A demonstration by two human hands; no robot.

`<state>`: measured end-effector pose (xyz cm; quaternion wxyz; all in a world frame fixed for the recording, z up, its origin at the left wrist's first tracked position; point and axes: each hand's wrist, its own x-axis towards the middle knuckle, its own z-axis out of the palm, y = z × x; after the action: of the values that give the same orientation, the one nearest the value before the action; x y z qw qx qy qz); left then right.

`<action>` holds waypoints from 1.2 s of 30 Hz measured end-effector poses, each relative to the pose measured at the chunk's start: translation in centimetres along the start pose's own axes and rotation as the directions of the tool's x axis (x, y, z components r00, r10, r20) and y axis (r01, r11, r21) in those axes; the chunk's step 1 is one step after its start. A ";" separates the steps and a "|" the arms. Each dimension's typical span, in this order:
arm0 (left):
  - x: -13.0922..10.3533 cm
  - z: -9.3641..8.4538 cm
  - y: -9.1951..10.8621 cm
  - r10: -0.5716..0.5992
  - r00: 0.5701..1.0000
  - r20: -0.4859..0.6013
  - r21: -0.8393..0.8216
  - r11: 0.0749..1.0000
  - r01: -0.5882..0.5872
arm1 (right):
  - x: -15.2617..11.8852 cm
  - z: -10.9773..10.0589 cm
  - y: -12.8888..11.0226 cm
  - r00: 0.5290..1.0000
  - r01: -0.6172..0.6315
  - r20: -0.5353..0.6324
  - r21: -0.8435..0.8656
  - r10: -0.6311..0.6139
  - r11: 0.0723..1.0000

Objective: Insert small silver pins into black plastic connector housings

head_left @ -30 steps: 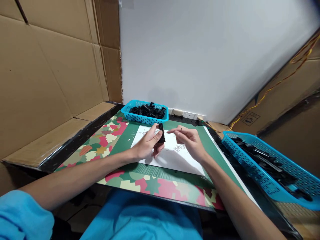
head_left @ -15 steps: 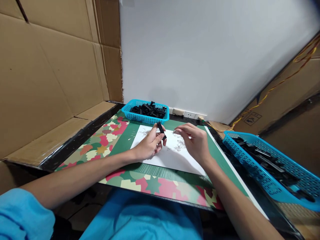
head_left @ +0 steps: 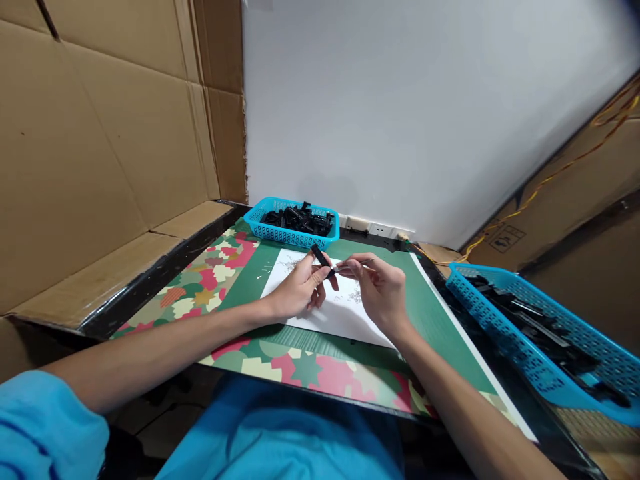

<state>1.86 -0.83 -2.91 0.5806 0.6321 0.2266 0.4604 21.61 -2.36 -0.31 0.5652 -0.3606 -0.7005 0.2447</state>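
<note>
My left hand is closed around a slim black plastic part, which it holds tilted above a white sheet of paper. Thumb and fingers pinch the part near its lower end. My right hand has its fingertips pressed together at that lower end. A thin silvery tool shows between those fingers; its exact kind is too small to make out. Many tiny brownish pieces lie scattered on the paper, partly covered by both hands.
Behind the paper stands a blue basket full of black plastic parts. Another blue basket with longer black parts is on the right. A green patterned mat covers the table. Cardboard walls the left side; power sockets line the back.
My right hand has moved left and slightly down, bringing its fingertips to the lower end of the black part. The left hand still holds that part in nearly the same place.
</note>
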 end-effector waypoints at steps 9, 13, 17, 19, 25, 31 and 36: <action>-0.3 0.0 0.0 -0.011 1.000 -0.026 0.004 1.000 0.011 | -0.1 0.1 -0.1 0.999 0.032 0.034 -0.102 -0.028 0.994; -0.6 -0.1 0.0 -0.028 0.997 -0.069 0.005 1.000 0.029 | -0.1 0.6 -0.2 0.998 0.032 0.063 -0.093 -0.026 0.995; -0.6 -0.3 -0.1 -0.013 0.997 -0.072 0.055 0.998 0.017 | -0.2 1.0 -0.2 0.997 0.060 0.062 -0.144 -0.052 0.988; -0.6 -0.4 -0.2 -0.012 0.997 -0.073 0.068 0.998 0.017 | -0.2 1.1 -0.3 0.997 0.069 0.058 -0.171 -0.059 0.983; -0.7 -0.4 -0.4 -0.046 0.997 -0.067 0.022 0.999 0.048 | -0.4 1.4 -0.2 0.997 0.065 0.047 -0.195 -0.057 0.979; -0.8 -0.3 0.0 -0.050 0.997 -0.060 -0.019 0.999 0.049 | -0.7 1.7 0.2 0.998 0.069 0.020 -0.173 -0.066 0.983; -0.7 -0.3 0.0 -0.060 0.996 -0.069 -0.012 0.998 0.059 | -0.9 1.9 0.7 1.000 0.022 -0.014 -0.117 -0.024 0.993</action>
<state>1.28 -1.22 -3.15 0.5890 0.6056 0.2631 0.4658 19.97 -2.49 -1.83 0.5512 -0.3871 -0.7133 0.1939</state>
